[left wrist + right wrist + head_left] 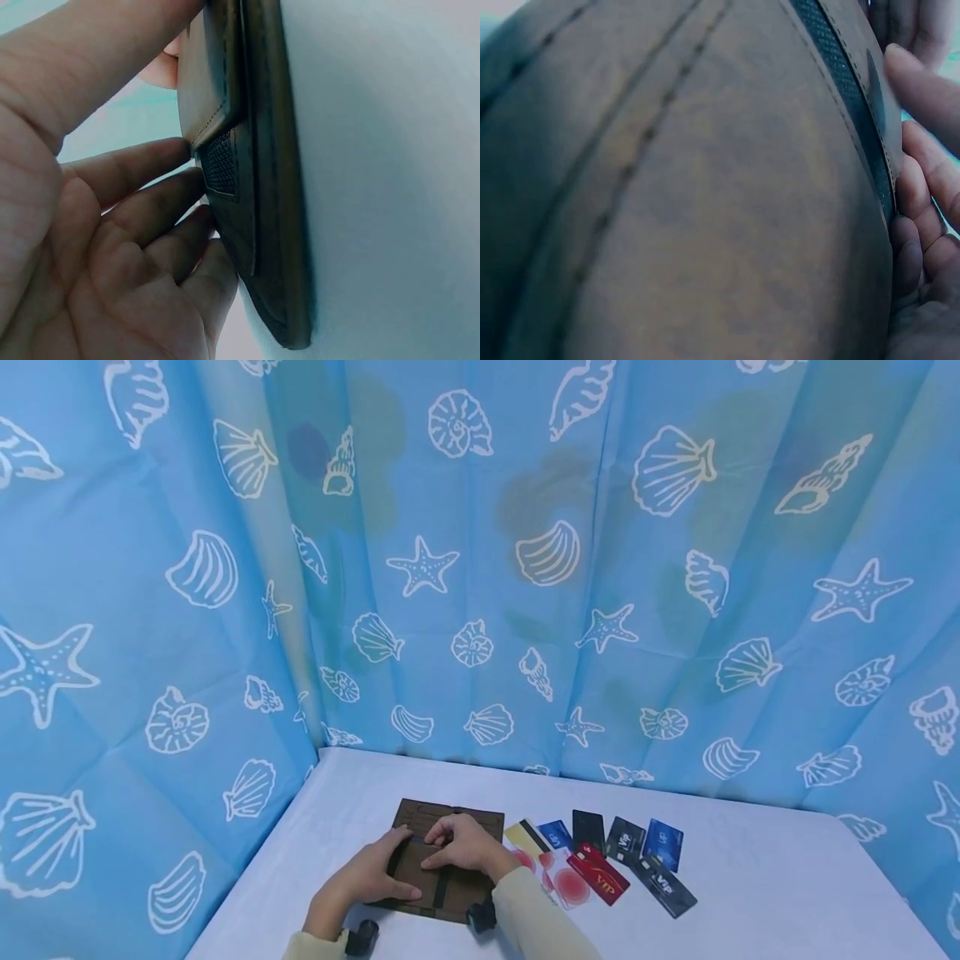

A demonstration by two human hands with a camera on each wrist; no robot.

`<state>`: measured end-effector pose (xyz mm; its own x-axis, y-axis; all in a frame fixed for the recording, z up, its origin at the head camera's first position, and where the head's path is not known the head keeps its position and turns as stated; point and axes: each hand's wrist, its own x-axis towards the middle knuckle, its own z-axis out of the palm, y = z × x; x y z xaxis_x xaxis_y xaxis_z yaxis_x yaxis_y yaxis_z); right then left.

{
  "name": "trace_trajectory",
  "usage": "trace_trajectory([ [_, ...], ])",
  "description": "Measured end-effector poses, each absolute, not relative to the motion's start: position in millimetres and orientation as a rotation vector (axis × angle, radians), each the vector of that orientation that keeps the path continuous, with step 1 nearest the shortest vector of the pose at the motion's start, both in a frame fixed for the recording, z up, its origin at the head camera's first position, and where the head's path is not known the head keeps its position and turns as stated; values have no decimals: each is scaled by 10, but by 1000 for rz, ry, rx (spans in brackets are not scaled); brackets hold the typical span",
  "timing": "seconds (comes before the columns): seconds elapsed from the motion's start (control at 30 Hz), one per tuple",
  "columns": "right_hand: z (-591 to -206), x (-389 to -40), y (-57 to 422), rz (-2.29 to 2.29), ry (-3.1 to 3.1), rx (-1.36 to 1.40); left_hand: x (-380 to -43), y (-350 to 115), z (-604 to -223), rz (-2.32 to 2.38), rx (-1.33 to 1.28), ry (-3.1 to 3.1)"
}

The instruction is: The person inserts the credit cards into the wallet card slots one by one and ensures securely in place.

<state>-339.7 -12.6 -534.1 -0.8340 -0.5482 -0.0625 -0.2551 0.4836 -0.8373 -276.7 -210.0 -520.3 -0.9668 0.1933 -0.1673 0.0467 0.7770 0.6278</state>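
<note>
A brown wallet (420, 881) lies spread open on the white table, its inner pockets facing up and a dark strap across it. My left hand (378, 866) rests on its left part, thumb lying over the leather. In the left wrist view, the fingers (142, 199) of that hand reach out nearly straight, tips against the wallet (247, 150). My right hand (467, 843) is at the middle of the wallet, thumb and bent fingers pinching at a pocket edge. In the right wrist view, stitched brown leather (727, 195) hides much of the pinch.
Several cards lie right of the wallet, partly overlapping: a red VIP card (597, 874), black VIP cards (666, 887), blue cards (663, 845), and white ones with red circles (572, 883). A blue curtain with shell prints (480, 610) hangs behind and beside the table (750, 877).
</note>
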Motion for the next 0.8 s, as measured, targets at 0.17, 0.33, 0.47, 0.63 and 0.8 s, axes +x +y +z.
trace_trajectory([
  [0.17,-5346,-3368,-127,-1271,2413,-675,-2757,-2097,-5222,972,196,2746],
  [0.33,-5330,-3377,-135,-1267,2419,-681,-2768,-2097,-5222,973,199,2756],
  [0.47,-5310,-3379,-140,-1280,2411,-683,-2772,-2100,-5201,969,196,2757],
  [0.63,-5298,-3376,-144,-1275,2405,-685,-2757,-2102,-5176,971,201,2758],
  [0.8,-5282,-3381,-105,-1211,2450,-725,-2751,-2063,-5196,984,180,2749],
])
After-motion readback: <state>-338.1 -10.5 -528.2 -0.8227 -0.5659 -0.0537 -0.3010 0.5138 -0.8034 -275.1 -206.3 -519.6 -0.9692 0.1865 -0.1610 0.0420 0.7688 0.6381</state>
